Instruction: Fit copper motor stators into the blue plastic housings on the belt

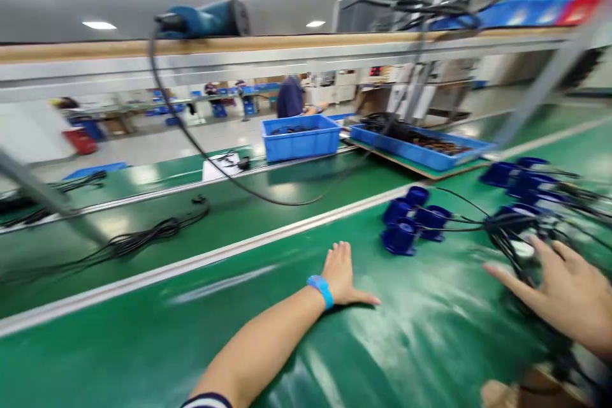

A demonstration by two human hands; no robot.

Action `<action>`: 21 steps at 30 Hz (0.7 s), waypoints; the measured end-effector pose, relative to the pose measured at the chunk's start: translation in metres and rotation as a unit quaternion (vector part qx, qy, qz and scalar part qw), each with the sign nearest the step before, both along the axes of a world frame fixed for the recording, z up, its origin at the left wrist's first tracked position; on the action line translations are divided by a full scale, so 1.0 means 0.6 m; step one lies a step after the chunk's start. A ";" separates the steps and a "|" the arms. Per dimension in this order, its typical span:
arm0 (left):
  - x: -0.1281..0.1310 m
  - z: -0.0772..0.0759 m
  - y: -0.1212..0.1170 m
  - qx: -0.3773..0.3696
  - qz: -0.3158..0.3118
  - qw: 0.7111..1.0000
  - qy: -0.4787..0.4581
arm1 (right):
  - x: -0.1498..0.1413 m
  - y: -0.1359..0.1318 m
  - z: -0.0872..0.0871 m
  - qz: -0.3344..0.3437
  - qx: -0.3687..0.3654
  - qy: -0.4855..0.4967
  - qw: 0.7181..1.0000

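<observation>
My left hand (342, 277), with a blue band on its wrist, lies on the green mat (191, 338) with thumb and fingers stretched out and nothing in it. To its upper right stands a small group of dark blue plastic housings (401, 236) with thin black leads. At the right edge my right hand (567, 287) is spread, fingers apart, over or against a tangle of black cables (507, 242); whether it touches them I cannot tell. More dark blue housings (521, 178) sit behind that hand. The view is somewhat blurred.
Beyond the white rail lie bundled black cables (148, 236). A blue bin (301, 146) and a shallow blue tray (411, 146) with small parts stand farther back. Overhead, a shelf (287, 44) carries a blue power tool (205, 18), its cord hanging low. A person (291, 99) is behind the bin.
</observation>
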State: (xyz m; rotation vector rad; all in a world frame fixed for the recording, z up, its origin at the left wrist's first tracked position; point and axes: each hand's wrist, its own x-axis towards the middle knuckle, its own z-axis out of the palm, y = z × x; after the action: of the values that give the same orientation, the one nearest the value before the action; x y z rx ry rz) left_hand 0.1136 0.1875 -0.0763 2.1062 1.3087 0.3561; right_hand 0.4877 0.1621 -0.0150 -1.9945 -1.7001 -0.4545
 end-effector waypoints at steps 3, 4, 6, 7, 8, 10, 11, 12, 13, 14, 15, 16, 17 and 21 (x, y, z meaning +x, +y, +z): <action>-0.061 -0.001 -0.059 -0.022 -0.030 0.999 -0.029 | -0.138 0.009 -0.038 0.174 0.043 -0.006 0.984; -0.086 0.003 -0.083 -0.029 -0.047 0.998 -0.040 | -0.192 0.008 -0.050 0.242 0.037 -0.007 0.970; -0.142 0.017 -0.138 -0.038 -0.085 0.994 -0.063 | -0.303 0.009 -0.071 0.371 0.003 -0.006 0.929; -0.172 0.026 -0.167 -0.040 -0.098 0.992 -0.070 | -0.359 0.011 -0.080 0.422 -0.015 -0.003 0.906; -0.203 0.036 -0.197 -0.040 -0.103 0.991 -0.072 | -0.415 0.014 -0.087 0.463 -0.034 0.002 0.886; -0.265 0.050 -0.257 -0.034 -0.090 0.994 -0.058 | -0.527 0.023 -0.090 0.520 -0.074 0.008 0.851; -0.296 0.052 -0.285 -0.025 -0.079 0.996 -0.042 | -0.581 0.029 -0.087 0.541 -0.099 0.010 0.835; -0.326 0.049 -0.310 -0.010 -0.067 0.998 -0.017 | -0.636 0.034 -0.081 0.558 -0.124 0.010 0.820; -0.354 0.040 -0.333 0.017 -0.060 0.998 0.016 | -0.689 0.040 -0.072 0.572 -0.149 0.008 0.806; -0.379 0.027 -0.352 0.066 -0.054 0.995 0.057 | -0.742 0.046 -0.063 0.583 -0.170 0.006 0.794; -0.401 0.009 -0.367 0.130 -0.042 0.986 0.100 | -0.794 0.052 -0.055 0.589 -0.192 0.004 0.785; -0.419 -0.010 -0.378 0.202 -0.029 0.969 0.138 | -0.844 0.059 -0.048 0.589 -0.212 0.004 0.780; -0.432 -0.031 -0.386 0.268 -0.010 0.949 0.164 | -0.892 0.067 -0.044 0.587 -0.221 0.005 0.779; -0.449 -0.104 -0.387 0.387 0.020 0.903 0.182 | -1.059 0.109 -0.047 0.565 -0.221 0.022 0.795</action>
State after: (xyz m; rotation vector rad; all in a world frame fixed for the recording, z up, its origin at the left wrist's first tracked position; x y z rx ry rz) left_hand -0.1559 -0.0448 -0.1389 2.9201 1.5988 0.5957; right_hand -0.1477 0.2276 -0.0432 -0.8249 -2.7099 0.4533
